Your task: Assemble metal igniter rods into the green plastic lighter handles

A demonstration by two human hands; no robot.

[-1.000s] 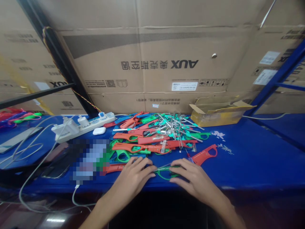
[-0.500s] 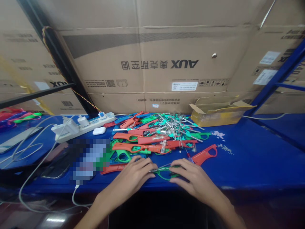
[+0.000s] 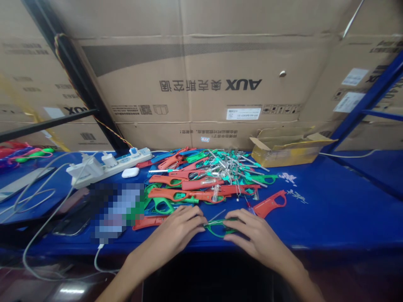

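At the table's front edge, a green plastic casing (image 3: 216,230) with a looped handle is held between both hands. My left hand (image 3: 184,223) pinches its left end, where thin metal or wire parts show. My right hand (image 3: 248,228) grips the right end, its fingers curled over the casing. A thin pale strand rises between the hands. Just beyond my right hand lies a red casing (image 3: 270,203). Behind both hands is a pile of red, green and blue casings, with silver rods and teal parts (image 3: 233,165) at its back right.
An open cardboard box (image 3: 288,153) stands at the back right. Small pale bits (image 3: 287,178) lie in front of it. At left are a power strip (image 3: 110,167) with plugs, a white case (image 3: 130,172), phones and loose cables.
My left hand has shifted slightly around the left end of the green casing. The thin strand between the hands now points more steeply upward. My right hand is nearly unchanged.
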